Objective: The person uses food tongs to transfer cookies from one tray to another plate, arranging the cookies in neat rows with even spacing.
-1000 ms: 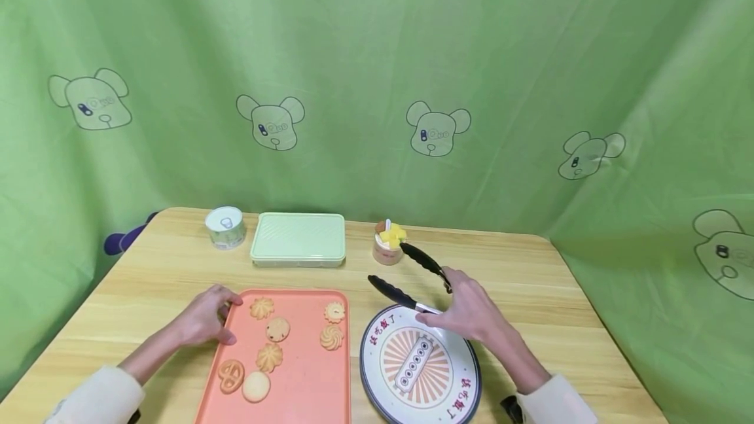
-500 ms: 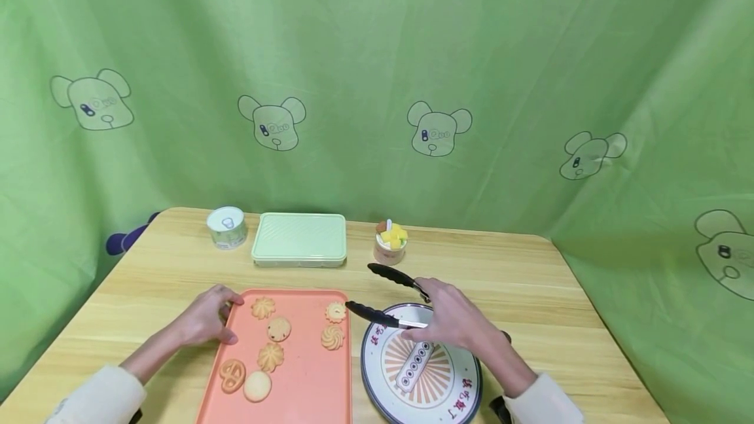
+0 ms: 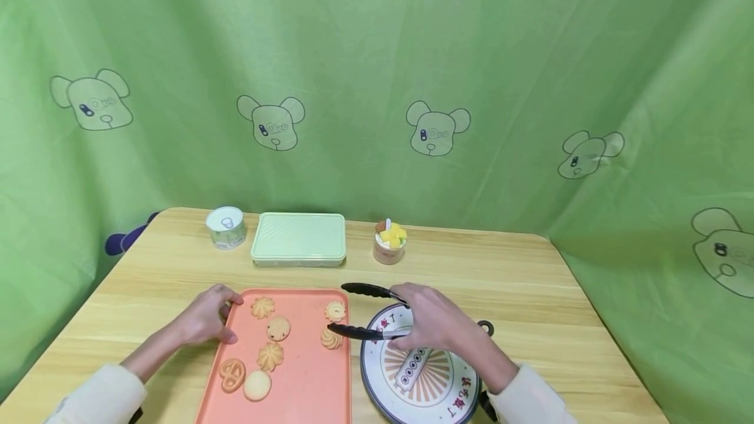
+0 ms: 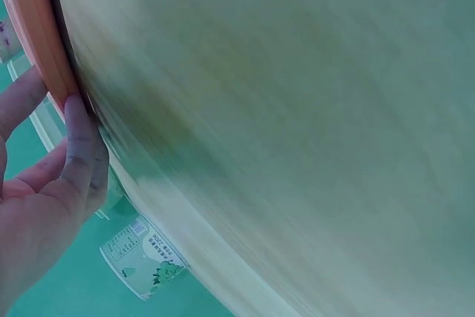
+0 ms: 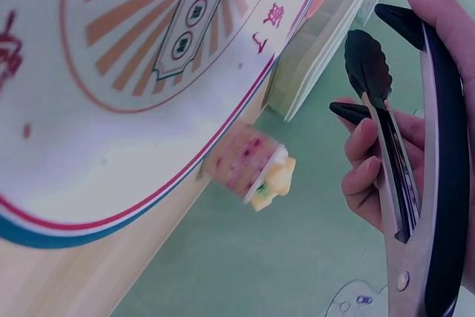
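Fingers and thumb of my right hand (image 3: pixel 436 316) curve around the tongs (image 3: pixel 359 332), one arm on each side, the two black tips standing wide apart. One tip overlaps the swirl cookie (image 3: pixel 331 343) in the head view; I cannot tell whether they touch. That hand reaches across the plate (image 3: pixel 377 371), its forearm slanting down to the right into a pale sleeve (image 3: pixel 527 398). Bent at the knuckles, my left hand (image 3: pixel 203 319) grips the left rim of the pink tray (image 3: pixel 306 391) near its far corner. More cookies (image 3: pixel 270 356) lie on the tray. Beyond, along the table's (image 3: pixel 530 293) far side, sit a can (image 3: pixel 226 233), a green box (image 3: pixel 299 239) and a dessert cup (image 3: pixel 389 252).
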Motion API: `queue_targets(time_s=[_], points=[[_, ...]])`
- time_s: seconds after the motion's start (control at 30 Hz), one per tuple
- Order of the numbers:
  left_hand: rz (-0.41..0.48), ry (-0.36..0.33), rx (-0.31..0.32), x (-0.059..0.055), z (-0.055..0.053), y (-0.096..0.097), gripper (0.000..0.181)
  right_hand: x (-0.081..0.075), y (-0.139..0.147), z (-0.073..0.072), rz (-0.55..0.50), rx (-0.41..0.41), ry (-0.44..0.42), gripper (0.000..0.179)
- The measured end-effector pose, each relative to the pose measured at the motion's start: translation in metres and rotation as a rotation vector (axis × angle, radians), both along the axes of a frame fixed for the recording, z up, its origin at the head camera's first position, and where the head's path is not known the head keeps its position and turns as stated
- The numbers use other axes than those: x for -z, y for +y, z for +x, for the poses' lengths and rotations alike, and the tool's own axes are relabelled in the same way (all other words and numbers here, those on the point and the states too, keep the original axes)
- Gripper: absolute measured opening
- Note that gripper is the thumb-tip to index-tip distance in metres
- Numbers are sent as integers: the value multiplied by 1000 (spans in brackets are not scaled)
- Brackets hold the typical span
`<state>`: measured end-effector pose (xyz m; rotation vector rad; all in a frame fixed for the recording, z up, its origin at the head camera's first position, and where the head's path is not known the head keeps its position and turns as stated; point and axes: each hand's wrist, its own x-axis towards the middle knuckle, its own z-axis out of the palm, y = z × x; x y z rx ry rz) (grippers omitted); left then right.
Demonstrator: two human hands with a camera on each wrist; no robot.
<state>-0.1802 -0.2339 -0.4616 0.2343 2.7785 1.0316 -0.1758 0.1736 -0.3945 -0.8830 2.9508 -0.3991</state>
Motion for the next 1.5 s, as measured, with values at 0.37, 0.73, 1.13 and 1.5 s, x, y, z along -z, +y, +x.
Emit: queue_targets(time_s=[0.37, 0.73, 1.13, 1.5], points=[[9, 10, 13, -1, 0, 0, 66, 3, -11, 3, 53, -35, -44, 89], [5, 20, 17, 0, 0, -1, 65, 7, -17, 3, 106, -71, -55, 82], [15, -1, -5, 1, 0, 0, 65, 6, -29, 2, 177, -108, -27, 73], [25, 3, -1, 0, 0, -1, 67, 6, -33, 2, 203, -133, 10, 65]])
